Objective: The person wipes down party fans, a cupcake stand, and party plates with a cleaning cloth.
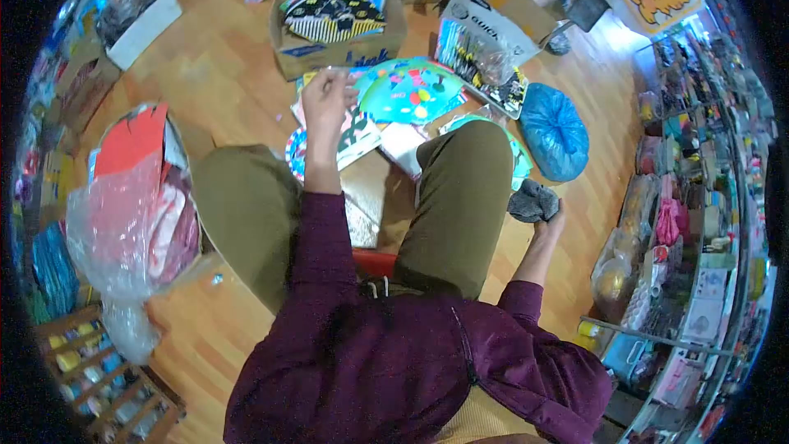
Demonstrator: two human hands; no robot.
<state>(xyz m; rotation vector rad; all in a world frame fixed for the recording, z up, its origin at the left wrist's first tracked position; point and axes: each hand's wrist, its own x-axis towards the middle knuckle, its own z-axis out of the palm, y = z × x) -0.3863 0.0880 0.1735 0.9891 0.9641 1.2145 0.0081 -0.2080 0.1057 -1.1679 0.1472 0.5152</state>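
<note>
My left hand (329, 97) is raised over the colourful flat packs in front of my knees, its fingers curled; whether anything small is between them is hidden. Just right of it lies a blue-green printed sheet (411, 92) with balloon shapes. Out to the right, beyond my knee, my right hand (552, 220) is closed on a crumpled grey cloth (534, 201). A tied blue plastic bag (555, 131) rests on the floor above that hand. Behind the flat packs stands a cardboard box (337, 53) holding black and gold patterned items (337, 16).
At the left, a box holds red paper (131, 144) and clear plastic wrap (111, 222). A wooden rack (111, 378) stands lower left. Stocked shelves (699, 222) line the right side. A grey-white bag (493, 25) and open cartons are at the back.
</note>
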